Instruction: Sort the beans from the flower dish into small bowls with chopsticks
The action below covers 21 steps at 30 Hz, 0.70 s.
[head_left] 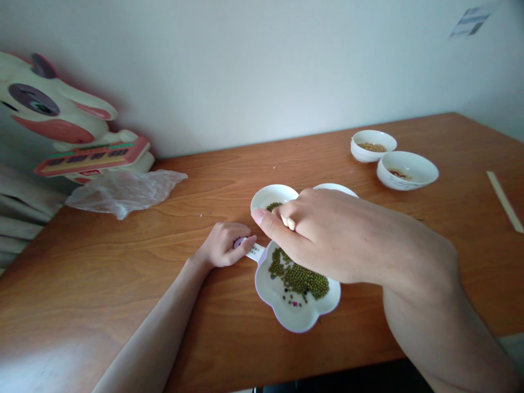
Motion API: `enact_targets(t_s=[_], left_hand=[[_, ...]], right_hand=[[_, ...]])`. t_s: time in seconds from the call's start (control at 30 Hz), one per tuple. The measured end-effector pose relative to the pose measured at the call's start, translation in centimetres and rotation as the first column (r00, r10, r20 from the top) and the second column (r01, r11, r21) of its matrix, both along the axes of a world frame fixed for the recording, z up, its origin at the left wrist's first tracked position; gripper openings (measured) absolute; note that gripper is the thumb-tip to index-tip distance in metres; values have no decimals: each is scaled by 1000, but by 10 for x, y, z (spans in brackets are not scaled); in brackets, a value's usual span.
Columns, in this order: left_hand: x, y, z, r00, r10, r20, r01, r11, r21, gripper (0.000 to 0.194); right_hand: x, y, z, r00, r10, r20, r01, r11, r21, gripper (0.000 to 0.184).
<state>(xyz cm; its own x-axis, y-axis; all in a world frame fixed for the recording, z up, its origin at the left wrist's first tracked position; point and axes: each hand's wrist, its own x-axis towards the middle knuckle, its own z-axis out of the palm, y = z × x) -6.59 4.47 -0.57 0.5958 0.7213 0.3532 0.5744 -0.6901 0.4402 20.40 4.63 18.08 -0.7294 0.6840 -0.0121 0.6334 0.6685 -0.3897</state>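
My left hand point(229, 244) is closed on the short handle of a flower-shaped white dish point(298, 322) with a lilac rim. Green mung beans point(305, 281) lie spread inside it, along with a few dark specks and a small pink mark. Above the dish's far side, my right hand point(315, 229) is closed round pale wooden chopsticks point(289, 222). Only their blunt ends show; the rest is hidden by the hand. Just behind it stands a white bowl point(262, 199) with green beans in it. Another white bowl point(335, 188) is mostly covered by my right hand.
Two white bowls stand at the back right, one with tan grains point(372, 147), the other with reddish-brown pieces point(398, 173). A pale flat stick point(505, 202) lies by the right edge. At the left are a cow-shaped toy keyboard point(94, 155) and a crumpled plastic bag point(126, 191).
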Motion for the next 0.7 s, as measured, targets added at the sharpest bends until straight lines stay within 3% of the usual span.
enact_targets(t_s=[0.23,0.47,0.7], left_hand=[[1,-1,2,1000,18,-17,-18,1000,7,29],[3,0,4,1000,-16,14,16,1000,13,32],[1,-2,5,1000,-12,-19,10,997,-80,34]], right_hand=[[-1,0,-1,1000,31,-6,-31,999,30,60],[5,3,-9,986,167,-23,-157,960,232,41],[9,6,8,993,60,-104,-55,997,48,59]])
